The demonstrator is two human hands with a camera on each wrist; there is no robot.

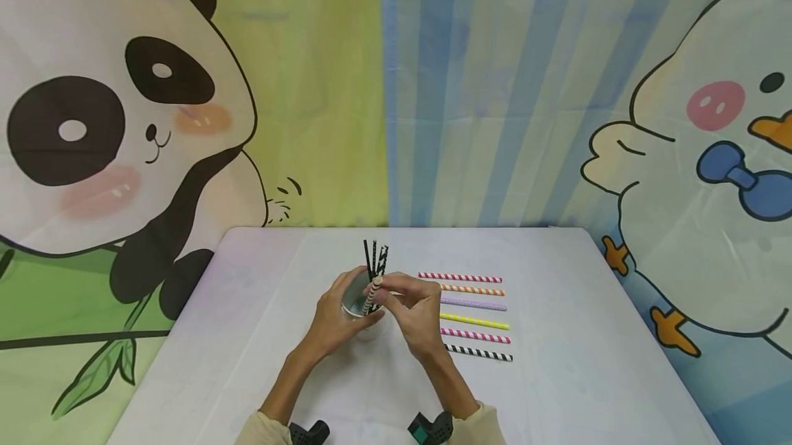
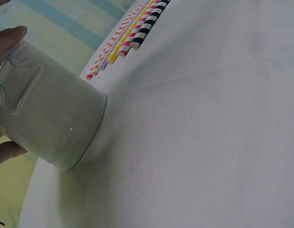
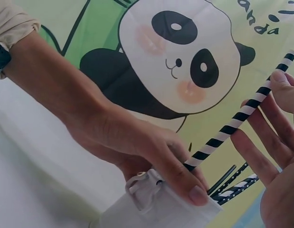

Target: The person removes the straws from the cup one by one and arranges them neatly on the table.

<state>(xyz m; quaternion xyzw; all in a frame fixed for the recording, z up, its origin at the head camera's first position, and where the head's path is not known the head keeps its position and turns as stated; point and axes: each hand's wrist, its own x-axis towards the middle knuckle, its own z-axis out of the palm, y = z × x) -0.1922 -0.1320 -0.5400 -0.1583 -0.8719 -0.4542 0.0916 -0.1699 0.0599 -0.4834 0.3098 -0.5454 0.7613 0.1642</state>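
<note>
My left hand (image 1: pixel 334 318) grips a pale cup (image 2: pixel 56 114) with a small wire clasp on its side, fingers and thumb around its upper part. Several dark patterned paper straws (image 1: pixel 371 259) stand in the cup, their tops fanned above the rim. Between the thumb and fingertips of my right hand (image 1: pixel 421 311) is the upper end of a black-and-white striped straw (image 3: pixel 232 126). Its lower end is at the cup's mouth, partly hidden behind the left hand in the right wrist view. Whether the cup's base touches the table cannot be made out.
On the white table (image 1: pixel 557 390), to the right of the hands, several striped or dotted straws lie in parallel: red (image 1: pixel 460 277), orange (image 1: pixel 473 290), purple (image 1: pixel 473 304), yellow (image 1: pixel 476 322), pink (image 1: pixel 476 335) and black (image 1: pixel 479 353). A cartoon-printed curtain (image 1: pixel 309 87) hangs behind the table.
</note>
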